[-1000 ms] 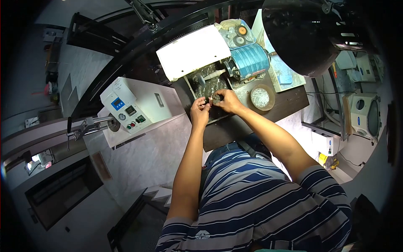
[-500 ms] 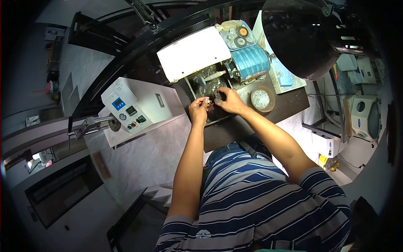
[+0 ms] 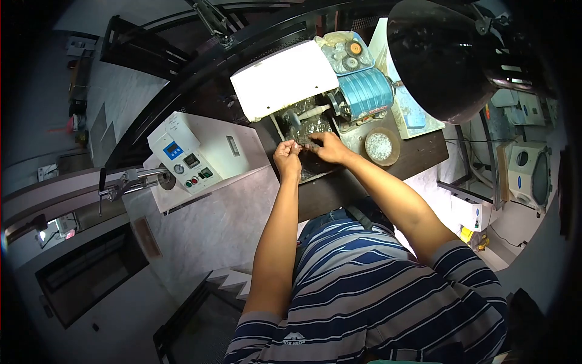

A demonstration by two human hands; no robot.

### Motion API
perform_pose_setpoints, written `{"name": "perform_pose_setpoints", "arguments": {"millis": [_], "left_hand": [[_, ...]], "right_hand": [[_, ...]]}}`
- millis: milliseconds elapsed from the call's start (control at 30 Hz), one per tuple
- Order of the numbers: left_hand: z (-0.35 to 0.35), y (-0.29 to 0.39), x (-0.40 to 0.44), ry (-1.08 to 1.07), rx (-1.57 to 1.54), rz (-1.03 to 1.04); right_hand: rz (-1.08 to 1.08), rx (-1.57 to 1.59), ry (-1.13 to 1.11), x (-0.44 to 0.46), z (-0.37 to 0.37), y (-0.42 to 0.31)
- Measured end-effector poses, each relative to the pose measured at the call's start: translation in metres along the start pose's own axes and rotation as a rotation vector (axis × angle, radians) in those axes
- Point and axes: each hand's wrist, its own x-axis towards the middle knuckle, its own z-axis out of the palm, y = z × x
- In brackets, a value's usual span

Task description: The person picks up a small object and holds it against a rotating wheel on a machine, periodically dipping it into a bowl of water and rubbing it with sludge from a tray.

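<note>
Turquoise, ribbed metal casing wraps the rounded motor (image 3: 365,96), whose pale tapered spindle (image 3: 314,111) ends in a grey disc-shaped wheel (image 3: 293,117) beyond the fingertips. The left hand's (image 3: 287,159) grip looks pinched on a small pale piece (image 3: 299,145), too tiny to identify, above the crinkled, shiny plastic lining (image 3: 316,125) under the spindle. The right hand (image 3: 329,149) curls just beside it, fingertips darkened; whether its grip is closed on anything, I cannot tell. A loosened pinch could drop the piece into those glossy folds; a running wheel, if fingers strayed forward, could snag them. A careless right forearm might also knock the round tan bowl (image 3: 396,151) of white granules (image 3: 379,146) on the dark, smooth counter (image 3: 421,149)
</note>
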Motion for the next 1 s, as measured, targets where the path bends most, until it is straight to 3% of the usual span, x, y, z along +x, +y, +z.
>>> {"name": "perform_pose_setpoints", "arguments": {"millis": [133,333,567,633,900,967,1000], "left_hand": [[0.011,0.012,0.013,0.029,-0.016,-0.023],[0.022,0.015,0.024,0.094,-0.047,-0.082],[0.022,0.015,0.026,0.130,-0.084,-0.210],[0.016,0.014,0.025,0.126,-0.226,-0.177],[0.016,0.016,0.023,0.084,-0.120,-0.197],[0.009,0.013,0.018,0.030,0.030,0.008],[0.008,0.011,0.018,0.031,0.029,0.007]], "right_hand": [[0.001,0.075,0.060,0.021,0.002,0.001],[-0.005,-0.175,0.102,0.038,0.006,0.007],[-0.059,-0.244,0.086,0.040,0.008,0.003],[-0.065,-0.248,0.088,0.040,0.010,0.001],[-0.053,-0.214,0.074,0.032,0.001,-0.004],[-0.067,-0.140,0.161,0.021,-0.004,-0.015],[-0.066,-0.140,0.160,0.015,-0.006,-0.020]]}}
